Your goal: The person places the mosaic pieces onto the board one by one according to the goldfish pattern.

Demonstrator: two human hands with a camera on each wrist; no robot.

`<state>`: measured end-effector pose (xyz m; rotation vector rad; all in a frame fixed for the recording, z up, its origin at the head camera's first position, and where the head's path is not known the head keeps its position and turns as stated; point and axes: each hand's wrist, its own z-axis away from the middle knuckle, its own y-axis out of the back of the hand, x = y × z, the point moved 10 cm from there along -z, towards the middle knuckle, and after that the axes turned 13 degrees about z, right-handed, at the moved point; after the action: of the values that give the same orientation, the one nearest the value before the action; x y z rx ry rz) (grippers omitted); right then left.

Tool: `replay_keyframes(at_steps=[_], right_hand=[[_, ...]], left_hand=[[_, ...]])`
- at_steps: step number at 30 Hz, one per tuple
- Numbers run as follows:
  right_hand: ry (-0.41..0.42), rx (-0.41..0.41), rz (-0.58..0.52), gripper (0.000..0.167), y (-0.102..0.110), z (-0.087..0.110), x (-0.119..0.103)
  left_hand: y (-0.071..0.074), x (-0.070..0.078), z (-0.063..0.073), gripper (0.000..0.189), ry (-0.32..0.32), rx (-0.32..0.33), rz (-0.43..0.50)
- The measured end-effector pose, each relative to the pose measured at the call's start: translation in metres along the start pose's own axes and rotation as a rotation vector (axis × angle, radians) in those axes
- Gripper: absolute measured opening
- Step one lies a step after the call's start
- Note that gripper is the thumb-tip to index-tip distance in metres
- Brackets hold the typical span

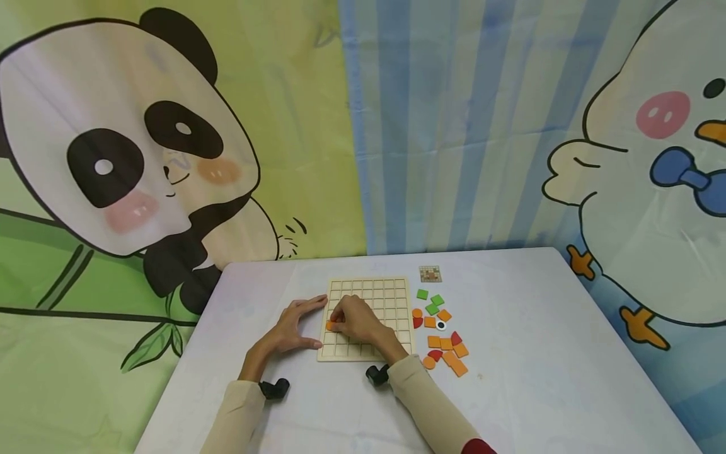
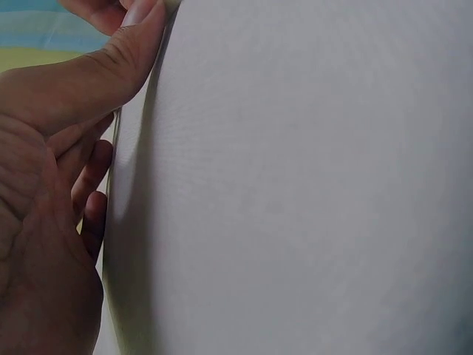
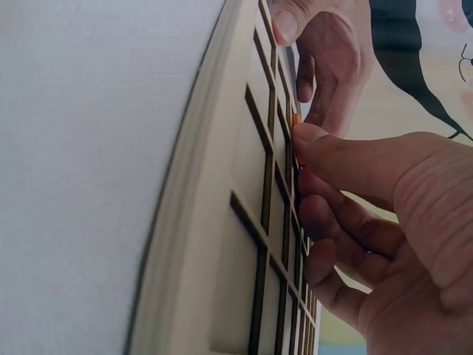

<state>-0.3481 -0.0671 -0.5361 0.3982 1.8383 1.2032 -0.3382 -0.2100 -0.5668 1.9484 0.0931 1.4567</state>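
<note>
A pale wooden board [image 1: 391,302] with a grid of square cells lies on the white table. My left hand [image 1: 290,328] is at its left edge, thumb and fingers spread apart, with the thumb tip right by the lower left side. Over the board's left part, my right hand [image 1: 358,320] pinches a small orange tile [image 1: 329,325] at the leftmost column. In the right wrist view only a sliver of the orange tile [image 3: 297,118] shows past the thumb. The left wrist view has the left thumb [image 2: 122,66] at the board's edge.
Right of the board lie several loose orange tiles [image 1: 433,342], green tiles [image 1: 422,294], red quarter-round pieces [image 1: 456,338], orange discs [image 1: 429,362] and a white disc with a black centre [image 1: 441,326]. A small patterned card [image 1: 430,273] sits behind them.
</note>
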Motion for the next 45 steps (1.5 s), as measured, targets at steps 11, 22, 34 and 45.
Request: replay_keyframes(at_steps=[11,22,34,45], right_hand=[[0.011,0.013,-0.032,0.02,0.004,0.003,0.002],[0.002,0.089,-0.101,0.021,0.047,0.022,0.025],[-0.153,0.153,-0.067,0.021,0.1,0.057,0.085],[-0.302,0.181,-0.01,0.02,0.117,0.094,0.128]], left_hand=[[0.001,0.0,0.004,0.105,0.015,0.006,-0.009],[0.001,-0.003,0.0,0.109,0.023,0.019,-0.051],[0.001,0.0,-0.002,0.109,0.001,0.021,-0.03],[-0.001,-0.001,-0.002,0.109,0.012,0.015,-0.031]])
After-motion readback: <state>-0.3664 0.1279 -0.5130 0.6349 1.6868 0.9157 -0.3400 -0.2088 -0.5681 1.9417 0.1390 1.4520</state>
